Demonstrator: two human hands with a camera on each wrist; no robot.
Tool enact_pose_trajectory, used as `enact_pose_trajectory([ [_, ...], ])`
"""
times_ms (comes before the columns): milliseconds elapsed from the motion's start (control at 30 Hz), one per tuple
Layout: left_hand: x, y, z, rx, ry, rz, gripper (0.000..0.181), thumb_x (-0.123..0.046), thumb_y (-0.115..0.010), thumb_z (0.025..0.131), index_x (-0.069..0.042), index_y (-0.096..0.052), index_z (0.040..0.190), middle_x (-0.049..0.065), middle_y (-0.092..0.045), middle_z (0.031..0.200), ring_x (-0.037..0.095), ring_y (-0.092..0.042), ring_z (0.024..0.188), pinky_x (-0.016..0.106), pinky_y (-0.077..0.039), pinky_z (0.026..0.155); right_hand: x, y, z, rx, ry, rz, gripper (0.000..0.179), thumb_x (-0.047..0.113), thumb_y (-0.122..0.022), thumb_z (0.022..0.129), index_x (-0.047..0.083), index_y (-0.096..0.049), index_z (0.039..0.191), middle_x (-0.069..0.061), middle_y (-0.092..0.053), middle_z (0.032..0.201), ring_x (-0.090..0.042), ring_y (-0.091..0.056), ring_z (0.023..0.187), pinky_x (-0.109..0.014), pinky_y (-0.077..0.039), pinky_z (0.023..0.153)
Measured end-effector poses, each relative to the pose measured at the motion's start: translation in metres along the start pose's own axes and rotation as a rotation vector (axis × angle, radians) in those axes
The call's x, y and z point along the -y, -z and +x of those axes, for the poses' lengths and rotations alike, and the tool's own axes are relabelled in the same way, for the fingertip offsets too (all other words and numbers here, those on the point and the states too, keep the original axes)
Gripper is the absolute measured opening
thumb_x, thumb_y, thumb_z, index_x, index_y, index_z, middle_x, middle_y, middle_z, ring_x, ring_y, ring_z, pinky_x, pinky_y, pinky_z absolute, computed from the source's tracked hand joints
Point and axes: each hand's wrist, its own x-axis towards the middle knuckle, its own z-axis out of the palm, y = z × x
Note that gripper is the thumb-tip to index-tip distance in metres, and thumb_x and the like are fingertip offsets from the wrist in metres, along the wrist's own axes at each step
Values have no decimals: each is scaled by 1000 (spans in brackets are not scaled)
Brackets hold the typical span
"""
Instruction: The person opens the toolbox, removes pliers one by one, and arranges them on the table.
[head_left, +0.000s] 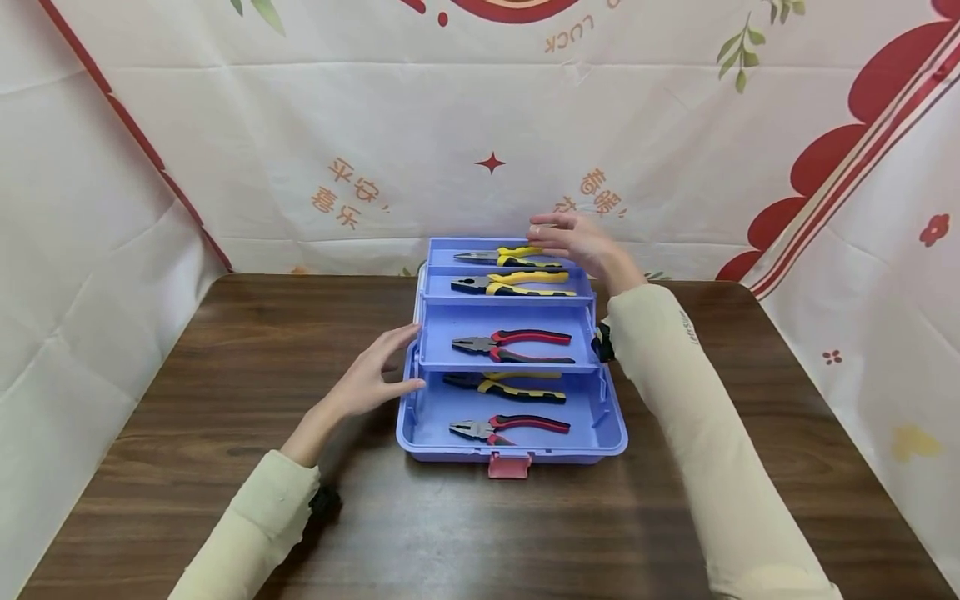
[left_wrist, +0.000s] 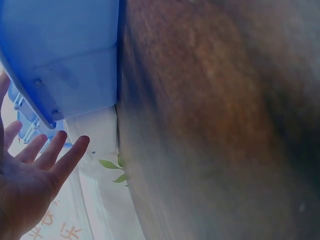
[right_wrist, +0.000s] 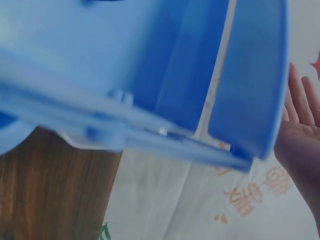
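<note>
A blue toolbox (head_left: 611,437) stands unfolded on the table, its trays stepped up towards the back. Long-nose pliers (head_left: 480,257) with yellow-black handles lie in the rearmost section, and yellow-black pliers (head_left: 468,285) just in front. The middle tray holds red-black pliers (head_left: 476,344). More yellow-black pliers (head_left: 525,392) and red-black pliers (head_left: 472,429) lie in the bottom. My left hand (head_left: 371,375), thumb and fingers spread, is at the box's left side. Over the top tray's back right corner hovers my right hand (head_left: 573,242), fingers extended; the right wrist view shows its palm (right_wrist: 300,137) beyond the tray edge.
The brown wooden table (head_left: 225,375) bears the box near its back edge. A white printed cloth (head_left: 487,100) hangs right behind it, with more cloth at both sides. A pink latch (head_left: 509,467) sticks out at the box's front.
</note>
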Motion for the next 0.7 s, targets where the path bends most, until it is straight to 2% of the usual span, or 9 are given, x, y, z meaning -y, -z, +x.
enact_pose_trajectory([
  [200,2,-1,-2,9,21,14,75,-28,-70,76,-17,-30,138,5,-32,136,20,-34,119,44,-45,80,3,-11,5,-12,-36,-256,57,38,-62,81,14,-45,129,-6,-49,122,-21,-45,110,-38,-31,95],
  [300,2,0,-3,17,35,18,75,-26,-71,76,-17,-30,138,5,-32,136,21,-35,118,44,-46,79,4,-13,7,-8,-18,-352,56,39,-61,82,13,-45,129,-7,-49,123,-22,-44,110,-41,-30,95],
  [500,1,0,-3,25,40,18,76,-22,-71,76,-17,-29,138,6,-32,136,23,-37,117,45,-46,78,8,-15,10,-2,8,-448,51,31,-61,83,9,-46,128,-10,-50,121,-24,-44,111,-41,-32,94],
  [700,4,-3,-2,37,46,5,76,-21,-71,76,-16,-29,139,7,-31,136,24,-38,116,45,-45,78,7,-20,14,55,48,-569,43,21,-59,86,5,-48,125,-11,-50,121,-25,-43,111,-39,-34,93],
])
